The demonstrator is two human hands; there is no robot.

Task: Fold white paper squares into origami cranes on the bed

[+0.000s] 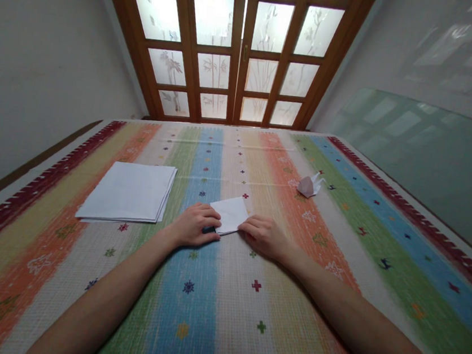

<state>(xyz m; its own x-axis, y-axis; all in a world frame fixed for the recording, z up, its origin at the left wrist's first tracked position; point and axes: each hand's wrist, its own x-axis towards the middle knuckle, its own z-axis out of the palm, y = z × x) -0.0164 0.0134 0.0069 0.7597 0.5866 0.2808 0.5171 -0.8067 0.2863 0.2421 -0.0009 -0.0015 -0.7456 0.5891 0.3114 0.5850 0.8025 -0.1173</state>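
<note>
A small folded sheet of white paper (230, 213) lies at the middle of the striped tablecloth, between both hands. My left hand (197, 225) grips its left edge, with the thumb at the near corner and the fingers over the top. On the other side, my right hand (262, 235) pinches the right near corner, its fingers curled together. The fingertips partly cover the paper's edges. A folded paper crane (309, 185), white with a greyish-pink part, sits beyond my right hand.
To the left lies a stack of white paper sheets (129, 192). The striped tablecloth (185, 319) covers the table. Wooden doors with glass panes (240, 58) stand beyond the far edge, with walls on both sides. A pale green glass panel (425, 159) is at the right.
</note>
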